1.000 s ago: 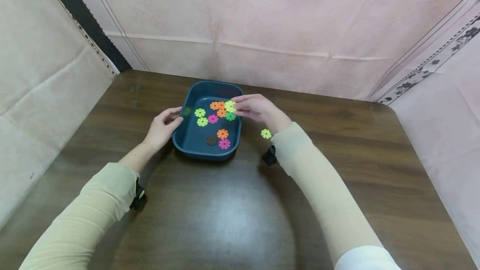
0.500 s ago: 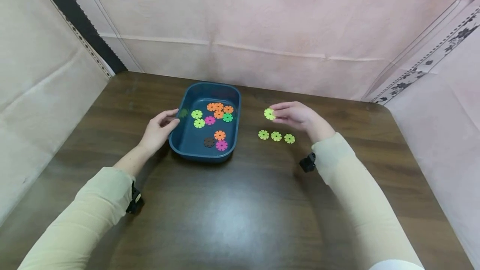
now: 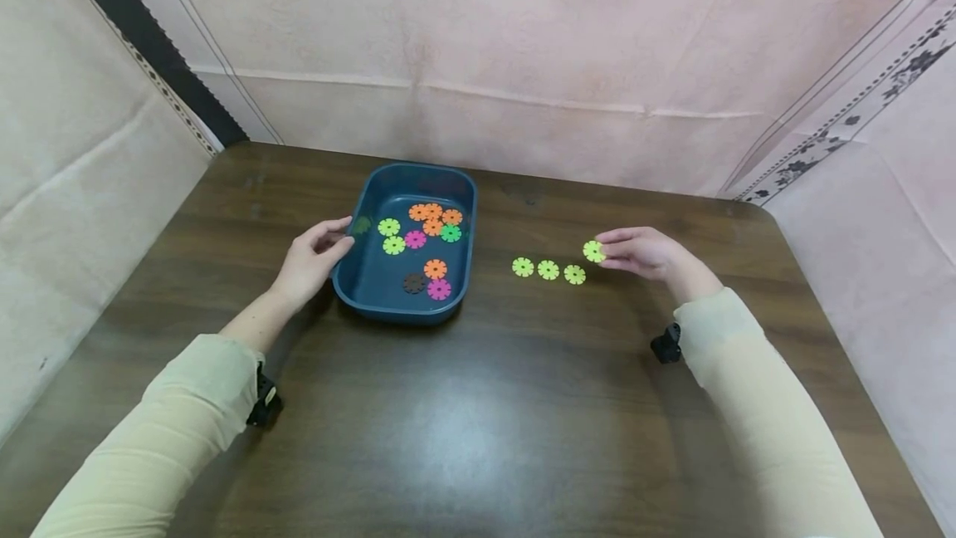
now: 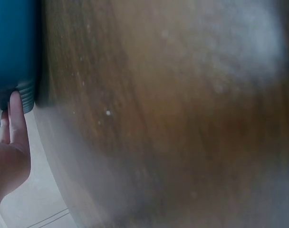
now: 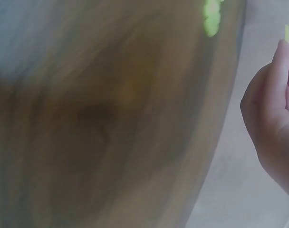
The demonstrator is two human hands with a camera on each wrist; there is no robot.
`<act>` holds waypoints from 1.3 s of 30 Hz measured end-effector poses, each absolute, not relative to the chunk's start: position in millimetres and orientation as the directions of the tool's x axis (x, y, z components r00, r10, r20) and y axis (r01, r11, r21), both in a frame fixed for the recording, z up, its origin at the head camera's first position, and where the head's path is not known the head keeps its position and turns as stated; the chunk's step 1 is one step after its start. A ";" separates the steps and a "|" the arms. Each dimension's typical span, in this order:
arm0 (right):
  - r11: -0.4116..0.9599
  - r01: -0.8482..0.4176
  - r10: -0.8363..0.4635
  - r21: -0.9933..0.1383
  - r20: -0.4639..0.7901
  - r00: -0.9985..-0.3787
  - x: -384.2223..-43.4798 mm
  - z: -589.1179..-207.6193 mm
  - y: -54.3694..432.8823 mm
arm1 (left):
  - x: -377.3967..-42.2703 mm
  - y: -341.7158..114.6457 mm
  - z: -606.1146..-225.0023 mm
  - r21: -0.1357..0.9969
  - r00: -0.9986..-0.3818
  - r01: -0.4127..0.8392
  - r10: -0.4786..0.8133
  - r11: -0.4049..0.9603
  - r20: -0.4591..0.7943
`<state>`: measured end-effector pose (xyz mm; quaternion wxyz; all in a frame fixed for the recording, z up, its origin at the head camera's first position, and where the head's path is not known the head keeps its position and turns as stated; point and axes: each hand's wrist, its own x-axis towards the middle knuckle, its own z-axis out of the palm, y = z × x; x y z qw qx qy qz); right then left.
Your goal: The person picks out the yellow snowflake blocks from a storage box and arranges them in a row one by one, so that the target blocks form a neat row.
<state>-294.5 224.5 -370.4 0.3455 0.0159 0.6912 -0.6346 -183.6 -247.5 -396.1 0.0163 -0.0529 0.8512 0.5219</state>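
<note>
In the head view, a dark blue plastic tub [image 3: 377, 285] stands on the table, holding several notched snowflake-like discs in orange, yellow-green, pink, green and brown. My left hand [image 3: 308, 264] holds the tub's left rim; in the left wrist view the thumb [image 4: 18, 118] lies against its outer wall [image 4: 14, 52]. Right of the tub, my right hand [image 3: 648, 256] pinches a yellow-green notched disc [image 3: 593, 251] by its edge, above the table. Just left of this disc, three matching discs [image 3: 548, 270] lie in a row. In the right wrist view, the pinched disc [image 5: 287, 33] appears edge-on.
The brown wooden table [image 3: 463, 430] stretches toward me and to the right. A pale cloth backdrop [image 3: 523, 65] rises behind its far edge and at both sides. The black camera [image 3: 666, 344] hangs under my right wrist.
My right hand has carried a yellow-green disc from over the tub rightward, past the row, and lowered it near the row's right end. My left hand stays at the tub's rim.
</note>
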 end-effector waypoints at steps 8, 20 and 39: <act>0.257 0.485 -0.383 -0.836 -0.549 -0.743 -289.9 -385.9 239.7 | -183.5 -248.2 -394.9 0.892 -0.992 -0.122 -0.070 0.436 -0.101; 0.464 0.357 -0.289 -0.811 -0.519 -0.804 -282.3 -390.1 229.1 | -183.3 -247.1 -394.0 0.891 -0.993 -0.120 -0.068 0.438 -0.100; 0.612 0.284 -0.157 -0.738 -0.466 -0.871 -291.4 -370.4 209.3 | -184.1 -247.2 -396.2 0.887 -0.994 -0.110 -0.075 0.448 -0.085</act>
